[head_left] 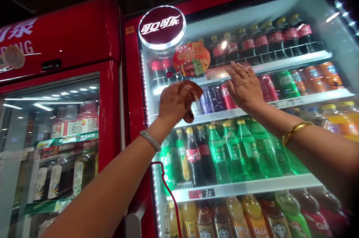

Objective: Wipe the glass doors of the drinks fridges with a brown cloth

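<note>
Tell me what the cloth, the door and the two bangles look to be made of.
Cloth: probably soft, matte brown fabric, bunched in the left hand.
Door: likely smooth clear glass; bottles show through beneath bright reflections.
Right bangle: apparently polished gold-coloured metal, judging by its highlights.
Left bangle: silvery-grey, perhaps metal; blur leaves it open.

The head camera closely faces the right-hand fridge (132, 81).
</note>
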The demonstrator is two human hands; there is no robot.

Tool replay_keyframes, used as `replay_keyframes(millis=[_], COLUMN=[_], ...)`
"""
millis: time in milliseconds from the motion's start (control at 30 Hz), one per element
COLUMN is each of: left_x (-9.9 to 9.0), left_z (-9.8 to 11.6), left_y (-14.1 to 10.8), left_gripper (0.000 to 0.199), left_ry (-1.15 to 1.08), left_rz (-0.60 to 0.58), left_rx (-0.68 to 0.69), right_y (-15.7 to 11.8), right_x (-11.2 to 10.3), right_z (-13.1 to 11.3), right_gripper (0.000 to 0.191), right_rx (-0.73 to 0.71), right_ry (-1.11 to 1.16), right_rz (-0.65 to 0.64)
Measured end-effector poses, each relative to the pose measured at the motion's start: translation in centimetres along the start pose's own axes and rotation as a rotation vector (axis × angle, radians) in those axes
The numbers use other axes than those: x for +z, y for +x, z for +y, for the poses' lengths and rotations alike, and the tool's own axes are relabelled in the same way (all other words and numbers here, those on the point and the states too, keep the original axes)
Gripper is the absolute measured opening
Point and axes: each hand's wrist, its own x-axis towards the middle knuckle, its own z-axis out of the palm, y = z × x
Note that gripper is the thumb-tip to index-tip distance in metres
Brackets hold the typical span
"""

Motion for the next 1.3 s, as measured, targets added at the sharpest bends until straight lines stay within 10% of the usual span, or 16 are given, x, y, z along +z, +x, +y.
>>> replay_keyframes(millis=[133, 267, 367, 567, 800, 1133, 1300], left_x=[0.8, 3.3, 3.8, 2.4, 4.7, 3.2, 3.2], left_z=[0.9, 6.1, 6.0, 2.1, 8.6, 7.8, 8.2], left_y=[3.0, 2.8, 3.8, 7.1, 5.5, 4.2, 4.1], left_gripper=[0.050, 0.043, 0.031, 0.039, 0.056, 0.095, 0.067], left_ry=[0.001, -0.120, -0.178, -0.085, -0.193, -0.523, -0.754], left_rz=[0.110, 0.034, -0.041, 0.130, 0.027, -0.153, -0.019], left_rx=[-0.231, 0.127, 0.319, -0.106, -0.089, -0.076, -0.203], right_y=[0.1, -0.1, -0.2, -0.1, -0.9, -1.3, -1.8], right_x=[0.2, 0.0, -0.2, -0.3, -1.7, -2.5, -3.3], right_z=[0.5, 0.9, 1.2, 1.4, 0.4, -0.4, -2.5], right_gripper=[0.060, 0.061, 0.061, 0.057, 0.066, 0.091, 0.103], right_rx=[-0.028, -0.049, -0.051, -0.055, -0.314, -0.514, -0.483], right_ry=[0.027, 0.011, -0.008, 0.009, 0.113, 0.279, 0.192], right_rz=[0.003, -0.010, -0.033, 0.007, 0.003, -0.134, -0.229])
